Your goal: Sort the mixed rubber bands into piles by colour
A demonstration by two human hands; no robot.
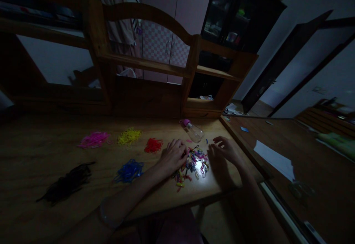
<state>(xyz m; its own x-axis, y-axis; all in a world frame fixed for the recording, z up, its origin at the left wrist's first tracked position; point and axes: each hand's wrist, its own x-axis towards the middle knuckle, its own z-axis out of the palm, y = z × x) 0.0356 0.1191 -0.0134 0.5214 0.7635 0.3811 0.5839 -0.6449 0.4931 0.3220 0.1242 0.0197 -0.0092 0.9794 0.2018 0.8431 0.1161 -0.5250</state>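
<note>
A mixed heap of colourful thin bands, which look like rubber bands [197,159], lies on the wooden desk [155,207]. My left hand [174,156] rests palm down at the heap's left edge, fingers loosely bent and touching it. To the right of the heap, my right hand [225,147] is just above the desk, thumb and forefinger apart, with nothing visible between them. A small dark blue piece [206,141] lies near its fingertips. Sorted piles spread leftward: red bands [153,145], yellow bands [129,136], blue bands [129,170], pink bands [94,139] and black strands [69,183].
A clear bottle with a pink cap [194,131] lies on its side behind the heap. The desk's wooden shelf frame [149,64] rises at the back. Beyond the right edge, a lower brown surface holds white paper [274,159] and a blue card [244,129].
</note>
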